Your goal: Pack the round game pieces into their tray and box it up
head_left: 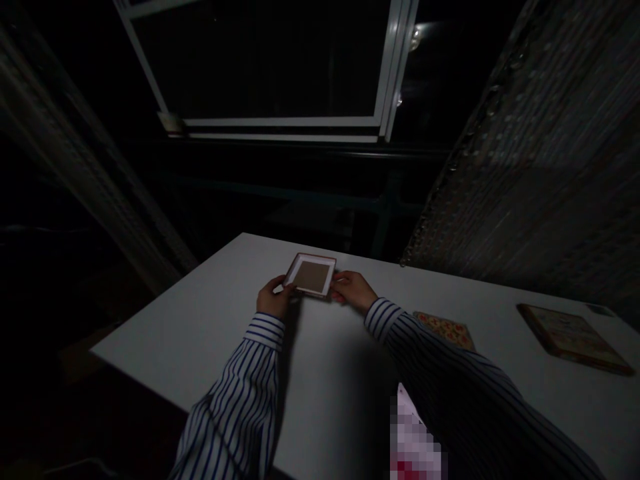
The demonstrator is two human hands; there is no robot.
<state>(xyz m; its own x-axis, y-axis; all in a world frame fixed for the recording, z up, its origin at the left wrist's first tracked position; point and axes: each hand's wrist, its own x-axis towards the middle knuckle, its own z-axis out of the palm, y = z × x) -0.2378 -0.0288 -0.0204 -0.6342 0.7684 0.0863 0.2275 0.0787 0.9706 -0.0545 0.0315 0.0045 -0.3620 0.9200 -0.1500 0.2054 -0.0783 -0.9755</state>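
frame: small square frame (310,275), white border, brown middle, reddish rim, out toward the far side of the white table (200,313), sitting a bit skewed. Pretty much square, so no real long axis
left hand: (273,299) fingers curl around the frame's near-left corner, looks like a light pinch
right hand: (353,290) fingers reach in on the right edge, nearly closed and seemingly holding it, though it's too dim to judge the grip
gap: neither hand's closer, really, they're on opposite sides
off to the right: patterned tile (444,330), then a wood-edged board (573,337)
near edge: pixelated pinkish thing (413,437), no idea what that is
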